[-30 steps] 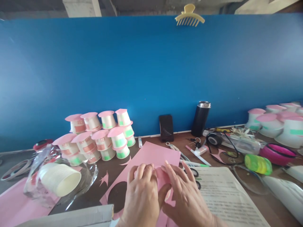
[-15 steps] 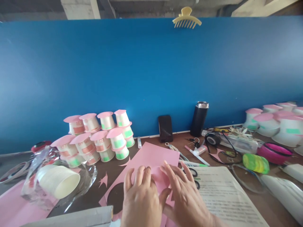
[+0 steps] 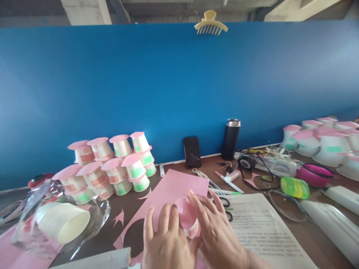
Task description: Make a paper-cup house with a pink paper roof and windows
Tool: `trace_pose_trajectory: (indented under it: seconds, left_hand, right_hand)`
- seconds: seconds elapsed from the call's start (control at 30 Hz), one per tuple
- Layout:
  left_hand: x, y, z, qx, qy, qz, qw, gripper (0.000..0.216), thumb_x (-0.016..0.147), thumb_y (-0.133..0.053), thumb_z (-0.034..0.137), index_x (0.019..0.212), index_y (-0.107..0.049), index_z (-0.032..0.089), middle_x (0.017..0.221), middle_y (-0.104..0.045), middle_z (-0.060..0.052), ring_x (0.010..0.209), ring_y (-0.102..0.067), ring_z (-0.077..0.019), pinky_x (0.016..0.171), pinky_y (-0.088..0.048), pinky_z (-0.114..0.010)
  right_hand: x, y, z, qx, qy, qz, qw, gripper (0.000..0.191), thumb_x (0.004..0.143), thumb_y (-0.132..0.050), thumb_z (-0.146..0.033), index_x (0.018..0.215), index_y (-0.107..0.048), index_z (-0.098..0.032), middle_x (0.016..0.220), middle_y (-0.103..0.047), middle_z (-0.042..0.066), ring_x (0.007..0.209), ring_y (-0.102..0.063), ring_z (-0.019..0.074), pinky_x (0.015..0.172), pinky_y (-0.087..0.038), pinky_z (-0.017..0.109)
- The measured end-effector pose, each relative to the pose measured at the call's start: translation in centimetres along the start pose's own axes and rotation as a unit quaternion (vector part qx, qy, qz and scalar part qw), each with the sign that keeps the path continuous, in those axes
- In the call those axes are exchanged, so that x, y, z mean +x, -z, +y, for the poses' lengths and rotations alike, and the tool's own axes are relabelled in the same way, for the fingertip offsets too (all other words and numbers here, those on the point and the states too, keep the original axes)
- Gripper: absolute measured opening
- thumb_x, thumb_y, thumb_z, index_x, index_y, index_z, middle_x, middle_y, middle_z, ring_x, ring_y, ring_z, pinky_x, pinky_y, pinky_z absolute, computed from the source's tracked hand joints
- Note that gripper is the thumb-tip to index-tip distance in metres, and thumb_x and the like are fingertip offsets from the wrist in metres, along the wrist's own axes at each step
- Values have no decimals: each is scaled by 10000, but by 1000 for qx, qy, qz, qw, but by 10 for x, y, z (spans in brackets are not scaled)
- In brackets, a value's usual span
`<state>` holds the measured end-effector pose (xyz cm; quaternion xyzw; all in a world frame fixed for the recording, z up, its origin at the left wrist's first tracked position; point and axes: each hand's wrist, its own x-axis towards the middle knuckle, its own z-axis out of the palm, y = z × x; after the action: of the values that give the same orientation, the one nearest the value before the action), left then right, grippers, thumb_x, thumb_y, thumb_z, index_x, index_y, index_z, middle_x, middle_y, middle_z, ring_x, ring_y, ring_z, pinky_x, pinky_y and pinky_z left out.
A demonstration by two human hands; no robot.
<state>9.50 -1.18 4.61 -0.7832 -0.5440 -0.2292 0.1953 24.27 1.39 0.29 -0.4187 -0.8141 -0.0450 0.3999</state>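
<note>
A small paper cup with a round pink paper top (image 3: 186, 216) stands upside down on a pink paper sheet (image 3: 171, 188) that has a round hole cut in it. My left hand (image 3: 165, 243) and my right hand (image 3: 217, 235) wrap around the cup from both sides, fingers curved against its pink top and rim. The lower part of the cup is hidden by my fingers.
Stacked finished cups with pink tops (image 3: 109, 164) stand at the left, more (image 3: 322, 140) at the right. A plastic sleeve of plain cups (image 3: 60, 222) lies front left. A phone (image 3: 192, 151), a black flask (image 3: 230, 139), pens, scissors (image 3: 224, 203), tape and a printed sheet (image 3: 260, 231) lie around.
The cup's pink top has come into fuller view between my hands, and my fingers have shifted around it. The camera has turned slightly right, so everything slid left.
</note>
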Motion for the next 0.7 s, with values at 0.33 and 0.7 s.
trace_pose_trajectory:
  seconds: [0.33, 0.7]
  left_hand:
    - [-3, -4, -2, -5, -11, 14, 1000, 322, 921, -553, 380, 788, -791, 208, 1065, -765, -86, 1042, -632, -298, 1021, -286, -557]
    - [-11, -9, -3, -5, -36, 15, 999, 252, 896, -575, 346, 825, -788, 233, 1051, -766, -78, 1031, -626, -302, 994, -309, -570]
  right_hand:
    - [0, 1, 0, -6, 1, -7, 1000, 949, 586, -502, -15, 1503, -266, -78, 1279, -626, 129, 1241, -469, 267, 1162, -105, 554]
    - [1, 2, -1, -5, -1, -5, 1000, 858, 707, -571, -49, 1506, -262, -94, 1288, -632, 134, 1235, -477, 279, 1154, -100, 560]
